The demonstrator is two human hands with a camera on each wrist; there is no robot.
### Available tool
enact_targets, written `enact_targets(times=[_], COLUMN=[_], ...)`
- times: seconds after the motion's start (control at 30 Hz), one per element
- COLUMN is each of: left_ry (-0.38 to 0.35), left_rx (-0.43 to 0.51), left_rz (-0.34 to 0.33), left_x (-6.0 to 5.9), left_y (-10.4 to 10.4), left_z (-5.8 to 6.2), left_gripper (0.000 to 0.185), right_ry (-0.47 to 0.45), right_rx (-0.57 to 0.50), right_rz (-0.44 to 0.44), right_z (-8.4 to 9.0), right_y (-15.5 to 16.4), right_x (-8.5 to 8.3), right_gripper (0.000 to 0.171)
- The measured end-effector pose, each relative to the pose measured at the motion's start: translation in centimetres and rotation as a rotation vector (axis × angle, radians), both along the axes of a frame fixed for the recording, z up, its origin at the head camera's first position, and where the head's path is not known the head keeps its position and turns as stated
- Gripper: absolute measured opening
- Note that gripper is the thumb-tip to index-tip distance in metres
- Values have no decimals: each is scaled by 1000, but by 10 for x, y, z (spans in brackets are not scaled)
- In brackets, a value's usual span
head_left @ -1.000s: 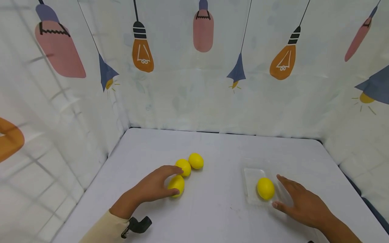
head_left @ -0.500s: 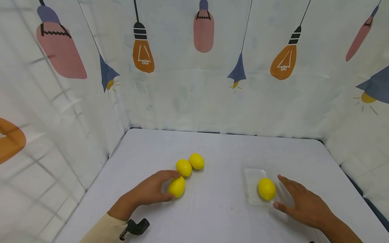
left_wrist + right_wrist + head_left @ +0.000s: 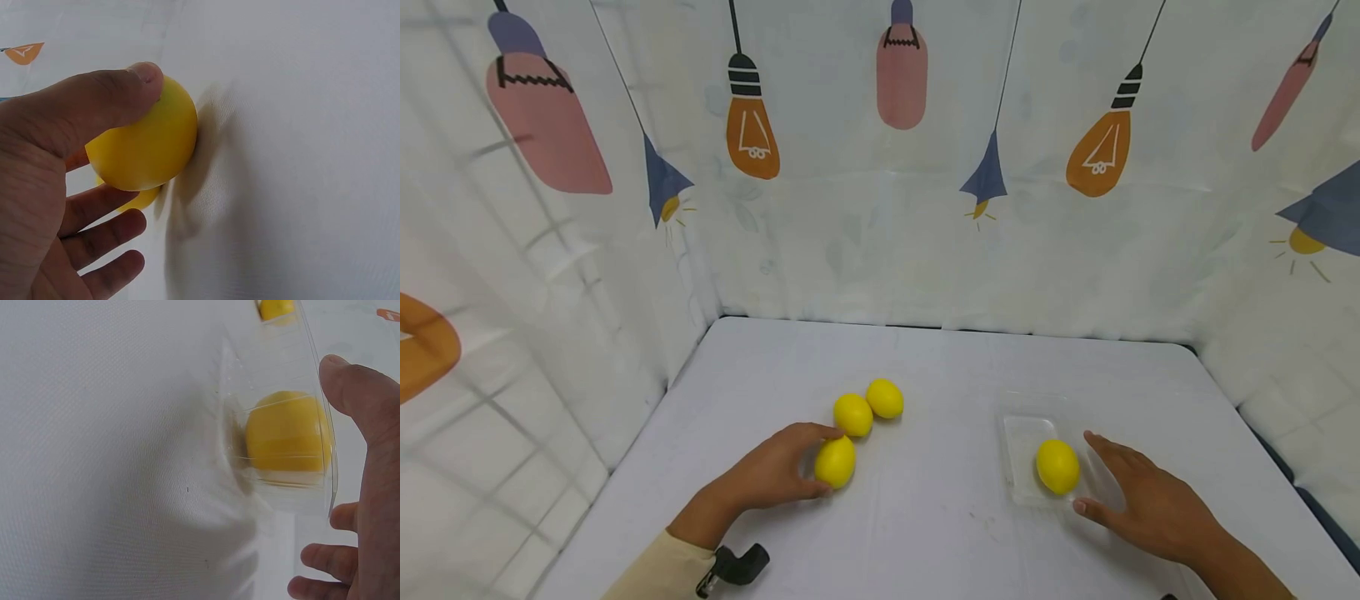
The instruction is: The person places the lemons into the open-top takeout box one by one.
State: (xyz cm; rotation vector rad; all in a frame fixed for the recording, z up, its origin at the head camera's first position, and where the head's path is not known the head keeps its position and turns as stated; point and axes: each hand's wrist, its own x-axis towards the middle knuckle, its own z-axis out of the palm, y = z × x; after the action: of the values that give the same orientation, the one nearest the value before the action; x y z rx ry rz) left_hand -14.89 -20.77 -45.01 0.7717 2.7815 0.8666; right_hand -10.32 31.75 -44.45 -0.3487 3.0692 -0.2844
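Yellow and smooth, the nearest lemon [image 3: 836,462] sits on the white table [image 3: 925,533] with our left hand [image 3: 771,475] wrapped about it. In the left wrist view our thumb [image 3: 94,100] presses over the top of that lemon [image 3: 142,149] while the other fingers [image 3: 103,234] curl loosely beneath and beside it, so the fruit is pinched between thumb and fingers and rests against the cloth. Just beyond it lie a second lemon [image 3: 853,414] and a third lemon [image 3: 884,398], touching one another; the second sits just beside the one we hold, right at our fingertips.

Over to the right, a clear plastic tray [image 3: 1018,442] lies flat on the table with a fourth lemon [image 3: 1057,466] inside it. Our right hand [image 3: 1142,500] rests at the tray's right edge, fingers spread and nearly straight, gripping nothing. From the right wrist view our thumb [image 3: 362,394] lies along the tray's transparent wall [image 3: 312,375], with the fruit [image 3: 286,439] showing through it, and we cannot tell whether the fingertips lower down touch the plastic.

A cream sleeve [image 3: 658,571] covers our left forearm, with a black strap fitting [image 3: 737,562] at the wrist. Behind the table hangs a white curtain [image 3: 880,208] printed with orange, pink and blue lamps.
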Motion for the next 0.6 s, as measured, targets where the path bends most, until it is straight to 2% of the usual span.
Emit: enact_targets(times=[0.17, 0.43, 0.6], left_ry=[8, 122, 133], left_rx=[25, 19, 45], left_rz=[14, 69, 68], left_x=[2, 4, 1], left_y=[1, 9, 18], left_z=[-1, 6, 11], left_gripper=[74, 71, 72], right_ry=[-4, -6, -14], right_rx=[3, 5, -7], right_rz=[0, 2, -2], right_z=[-1, 0, 2], right_y=[1, 0, -1], right_x=[-2, -1, 1], right_gripper=[106, 106, 105])
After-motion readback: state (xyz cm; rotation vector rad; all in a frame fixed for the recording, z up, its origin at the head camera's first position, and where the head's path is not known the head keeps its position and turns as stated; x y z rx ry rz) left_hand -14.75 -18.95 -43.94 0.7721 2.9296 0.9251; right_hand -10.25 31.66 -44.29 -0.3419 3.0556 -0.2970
